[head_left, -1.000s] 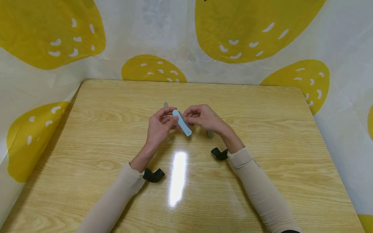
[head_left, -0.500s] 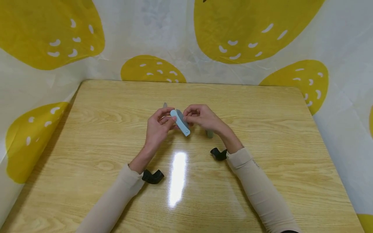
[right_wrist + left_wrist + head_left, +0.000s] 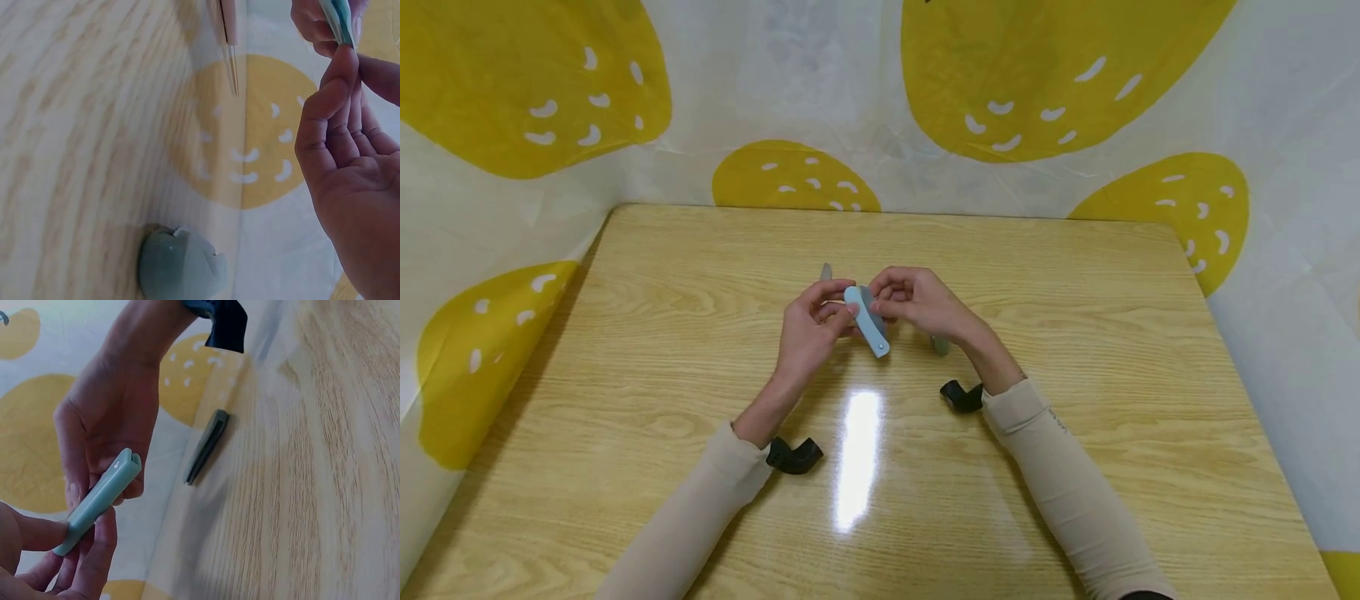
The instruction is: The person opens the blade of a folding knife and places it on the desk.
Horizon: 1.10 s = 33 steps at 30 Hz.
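A pale blue folding knife (image 3: 867, 323) is held above the table between both hands. My left hand (image 3: 808, 329) grips its handle, thumb on the near face and fingers behind. Part of the grey blade shows along the handle's right side, where my right hand (image 3: 925, 302) pinches its edge between thumb and forefinger. In the left wrist view the light green-blue handle (image 3: 100, 500) is seen along its narrow side. The right wrist view shows my right fingertips (image 3: 344, 62) meeting at the knife's end.
A dark green folded knife (image 3: 206, 447) lies on the wooden table (image 3: 700, 250) beneath the right wrist. Behind the left hand lies another knife, its blade (image 3: 826, 271) pointing away. Black curved pieces (image 3: 795, 456) sit at both cuffs. A lemon-patterned cloth (image 3: 820, 75) surrounds the table.
More of the blade shows beside the handle than a second ago. The knife has tilted slightly, its lower end shifting a little down; both hands stay nearly in place.
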Tool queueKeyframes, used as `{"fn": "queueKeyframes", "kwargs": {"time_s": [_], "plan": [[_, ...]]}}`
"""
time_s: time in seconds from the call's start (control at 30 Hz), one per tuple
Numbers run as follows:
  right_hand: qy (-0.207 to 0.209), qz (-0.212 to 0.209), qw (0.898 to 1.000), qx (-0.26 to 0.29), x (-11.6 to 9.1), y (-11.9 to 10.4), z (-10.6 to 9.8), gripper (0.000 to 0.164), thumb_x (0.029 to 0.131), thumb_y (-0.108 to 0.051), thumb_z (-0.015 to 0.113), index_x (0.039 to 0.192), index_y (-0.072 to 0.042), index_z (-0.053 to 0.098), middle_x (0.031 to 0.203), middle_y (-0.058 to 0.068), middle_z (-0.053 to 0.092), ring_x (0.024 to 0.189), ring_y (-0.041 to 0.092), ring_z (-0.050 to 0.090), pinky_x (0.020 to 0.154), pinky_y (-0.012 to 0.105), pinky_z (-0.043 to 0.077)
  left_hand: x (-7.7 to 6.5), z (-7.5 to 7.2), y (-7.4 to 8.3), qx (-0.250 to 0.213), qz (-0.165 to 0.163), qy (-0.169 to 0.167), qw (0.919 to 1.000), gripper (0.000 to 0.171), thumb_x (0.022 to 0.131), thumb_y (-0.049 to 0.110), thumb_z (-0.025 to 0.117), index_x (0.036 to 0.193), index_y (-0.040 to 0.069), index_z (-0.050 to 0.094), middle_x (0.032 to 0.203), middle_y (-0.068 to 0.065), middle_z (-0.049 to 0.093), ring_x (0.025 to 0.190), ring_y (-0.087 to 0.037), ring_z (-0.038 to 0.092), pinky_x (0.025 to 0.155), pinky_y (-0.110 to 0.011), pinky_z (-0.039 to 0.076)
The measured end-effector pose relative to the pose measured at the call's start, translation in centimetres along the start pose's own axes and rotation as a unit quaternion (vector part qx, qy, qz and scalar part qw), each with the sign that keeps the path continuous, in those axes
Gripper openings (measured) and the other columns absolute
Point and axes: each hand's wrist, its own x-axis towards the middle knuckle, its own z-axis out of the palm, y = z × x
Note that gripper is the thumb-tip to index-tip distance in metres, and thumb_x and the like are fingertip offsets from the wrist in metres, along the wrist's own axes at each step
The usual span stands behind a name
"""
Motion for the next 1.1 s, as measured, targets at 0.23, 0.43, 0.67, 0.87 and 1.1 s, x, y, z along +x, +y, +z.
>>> {"fn": "queueKeyframes", "kwargs": {"time_s": [0.23,0.43,0.67,0.87,1.1], "plan": [[0.031,-0.005,1.000,-0.004,-0.1,0.0,-0.1,0.016,0.101,-0.006,0.065,0.115,0.001,0.066,0.092,0.011,0.067,0.084,0.045,0.064,0.074,0.046,0.058,0.0,0.0,0.0,-0.017,-0.009,0.014,0.9997,0.037,0.099,-0.006,0.064,0.135,-0.008,0.057,0.117,-0.010,0.060,0.088,-0.009,0.069,0.081,-0.042,0.065],[0.060,-0.006,0.998,0.034,-0.1,0.4,-0.4,0.017,0.100,-0.005,0.065,0.115,0.004,0.065,0.089,0.007,0.066,0.082,0.046,0.064,0.077,0.050,0.058,-0.1,-0.2,-0.1,-0.046,-0.024,0.042,0.9978,0.037,0.098,-0.007,0.065,0.134,-0.006,0.056,0.112,-0.008,0.058,0.084,-0.009,0.070,0.086,-0.050,0.062],[0.052,0.013,0.997,0.050,-0.1,0.7,-0.6,0.016,0.100,-0.007,0.065,0.113,0.001,0.063,0.087,0.005,0.065,0.075,0.024,0.066,0.081,0.053,0.059,-0.1,-0.3,-0.1,-0.047,-0.036,0.035,0.9976,0.041,0.098,-0.007,0.063,0.137,-0.010,0.050,0.113,-0.008,0.057,0.081,-0.009,0.068,0.082,-0.041,0.065],[0.035,0.016,0.998,0.056,0.0,0.8,-0.7,0.022,0.101,-0.010,0.065,0.121,0.001,0.061,0.093,0.006,0.066,0.077,0.017,0.067,0.083,0.053,0.060,-0.1,-0.4,-0.1,-0.039,-0.033,0.035,0.9981,0.041,0.098,-0.006,0.063,0.137,-0.010,0.051,0.113,-0.008,0.057,0.081,-0.008,0.068,0.082,-0.042,0.065],[0.037,0.023,0.998,0.046,-0.1,0.7,-0.8,0.020,0.101,-0.009,0.066,0.117,0.002,0.061,0.092,0.006,0.065,0.076,0.020,0.067,0.082,0.052,0.060,-0.2,-1.0,-0.2,0.016,-0.019,-0.016,0.9996,0.041,0.099,-0.002,0.066,0.138,-0.004,0.056,0.114,-0.009,0.059,0.084,-0.012,0.069,0.081,-0.040,0.065]]}}
